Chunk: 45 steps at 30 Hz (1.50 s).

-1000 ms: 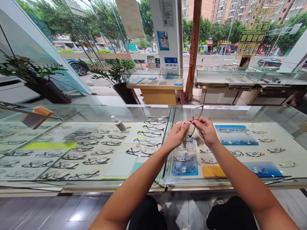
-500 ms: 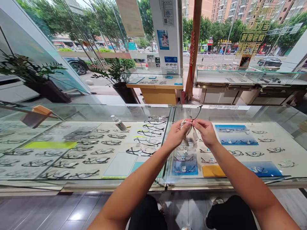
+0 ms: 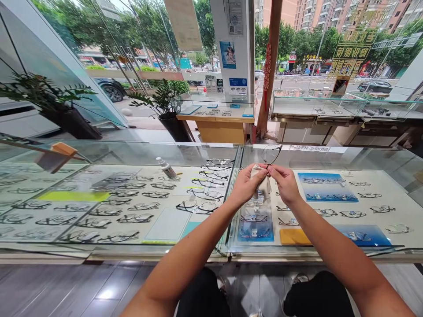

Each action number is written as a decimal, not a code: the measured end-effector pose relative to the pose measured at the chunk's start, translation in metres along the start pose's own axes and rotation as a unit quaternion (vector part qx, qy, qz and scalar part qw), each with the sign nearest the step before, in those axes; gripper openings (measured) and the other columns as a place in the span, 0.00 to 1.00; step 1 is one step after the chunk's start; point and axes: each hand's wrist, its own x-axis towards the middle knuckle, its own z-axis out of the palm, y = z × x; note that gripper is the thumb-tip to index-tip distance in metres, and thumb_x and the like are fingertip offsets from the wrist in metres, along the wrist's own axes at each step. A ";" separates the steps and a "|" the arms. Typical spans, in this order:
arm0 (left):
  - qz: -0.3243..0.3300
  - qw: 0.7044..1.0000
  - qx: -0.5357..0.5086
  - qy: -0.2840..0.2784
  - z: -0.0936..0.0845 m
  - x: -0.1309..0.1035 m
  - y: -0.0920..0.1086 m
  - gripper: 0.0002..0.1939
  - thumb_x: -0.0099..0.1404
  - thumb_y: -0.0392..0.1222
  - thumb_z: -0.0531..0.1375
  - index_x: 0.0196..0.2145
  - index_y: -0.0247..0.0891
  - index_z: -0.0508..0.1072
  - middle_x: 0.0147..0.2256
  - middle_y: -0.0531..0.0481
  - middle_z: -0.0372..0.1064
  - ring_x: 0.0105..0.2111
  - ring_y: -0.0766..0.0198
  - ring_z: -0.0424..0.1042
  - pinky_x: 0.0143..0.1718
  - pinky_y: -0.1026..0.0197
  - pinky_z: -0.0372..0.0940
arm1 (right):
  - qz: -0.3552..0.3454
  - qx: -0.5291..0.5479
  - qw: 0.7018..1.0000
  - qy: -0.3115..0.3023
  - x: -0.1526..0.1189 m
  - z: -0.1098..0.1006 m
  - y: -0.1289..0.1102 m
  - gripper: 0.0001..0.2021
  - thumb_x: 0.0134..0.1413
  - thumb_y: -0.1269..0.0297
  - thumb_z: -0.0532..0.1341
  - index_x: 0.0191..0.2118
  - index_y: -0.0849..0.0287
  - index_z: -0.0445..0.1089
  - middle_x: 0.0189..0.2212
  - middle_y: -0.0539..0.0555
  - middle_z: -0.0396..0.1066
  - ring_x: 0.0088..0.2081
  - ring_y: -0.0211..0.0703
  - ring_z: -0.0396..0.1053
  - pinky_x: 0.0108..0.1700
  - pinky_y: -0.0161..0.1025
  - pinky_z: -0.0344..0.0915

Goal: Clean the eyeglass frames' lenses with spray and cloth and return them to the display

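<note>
Above the glass counter, my left hand (image 3: 247,182) is closed on a light beige cloth (image 3: 263,188), which hangs down below the fingers. The cloth is pressed about part of a pair of eyeglasses (image 3: 271,155). One thin dark-rimmed lens stands up above my hands; the rest of the frame is hidden by fingers and cloth. My right hand (image 3: 284,182) pinches the eyeglasses close beside the cloth, fingertips near those of the left. On the counter to the left stands a small white bottle (image 3: 166,168) with a label.
Under the glass top of the display counter (image 3: 198,149) lie rows of eyeglass frames (image 3: 134,218), blue display cards (image 3: 327,187) and an orange card (image 3: 294,237). Further off stand potted plants (image 3: 168,112), a wooden post (image 3: 270,70) and more glass cases (image 3: 310,105).
The view has shifted slightly, so things appear a little further right. Both hands still hold the eyeglasses and cloth; the cloth and fingers have moved slightly against the frame.
</note>
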 end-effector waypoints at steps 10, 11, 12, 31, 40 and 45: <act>0.026 0.994 0.045 -0.097 -0.003 0.000 0.007 0.35 0.66 0.74 0.61 0.47 0.37 0.82 0.39 0.45 0.78 0.41 0.57 0.74 0.48 0.57 0.67 | -0.024 -0.001 0.999 0.039 0.002 -0.007 -0.005 0.15 0.51 0.45 0.73 0.33 0.52 0.85 0.38 0.55 0.85 0.44 0.52 0.78 0.53 0.49 0.73; 0.022 0.992 0.042 -0.118 -0.004 -0.001 0.008 0.35 0.66 0.73 0.62 0.48 0.36 0.81 0.39 0.45 0.77 0.40 0.58 0.73 0.47 0.57 0.67 | -0.017 -0.001 0.999 0.045 0.004 -0.008 -0.004 0.15 0.51 0.45 0.73 0.33 0.52 0.84 0.38 0.55 0.85 0.43 0.51 0.78 0.51 0.48 0.73; 0.017 0.990 0.038 -0.133 -0.004 -0.001 0.008 0.35 0.65 0.71 0.64 0.50 0.35 0.81 0.39 0.45 0.77 0.39 0.58 0.73 0.45 0.58 0.67 | -0.011 -0.002 0.999 0.048 0.004 -0.009 -0.003 0.16 0.51 0.44 0.73 0.33 0.52 0.84 0.37 0.55 0.84 0.41 0.50 0.78 0.49 0.48 0.73; 0.025 0.993 0.035 -0.109 -0.005 -0.002 0.005 0.36 0.63 0.68 0.68 0.56 0.35 0.79 0.43 0.43 0.79 0.42 0.56 0.75 0.47 0.57 0.68 | -0.038 -0.033 0.998 0.022 0.000 -0.007 -0.010 0.17 0.54 0.43 0.72 0.34 0.52 0.85 0.37 0.54 0.84 0.42 0.50 0.76 0.50 0.48 0.73; 0.029 0.997 0.065 -0.019 0.001 0.000 0.000 0.38 0.65 0.77 0.59 0.43 0.36 0.82 0.37 0.45 0.78 0.40 0.57 0.74 0.46 0.57 0.67 | -0.069 -0.042 0.997 -0.005 -0.002 -0.004 -0.006 0.18 0.51 0.41 0.74 0.31 0.52 0.84 0.33 0.53 0.80 0.39 0.46 0.74 0.48 0.45 0.72; -0.031 0.992 0.051 -0.108 -0.007 0.005 0.003 0.38 0.62 0.80 0.59 0.35 0.36 0.78 0.33 0.49 0.74 0.35 0.60 0.69 0.40 0.59 0.65 | -0.006 -0.002 1.000 0.006 0.007 -0.012 -0.001 0.19 0.50 0.41 0.74 0.34 0.53 0.84 0.35 0.53 0.79 0.40 0.46 0.73 0.48 0.44 0.71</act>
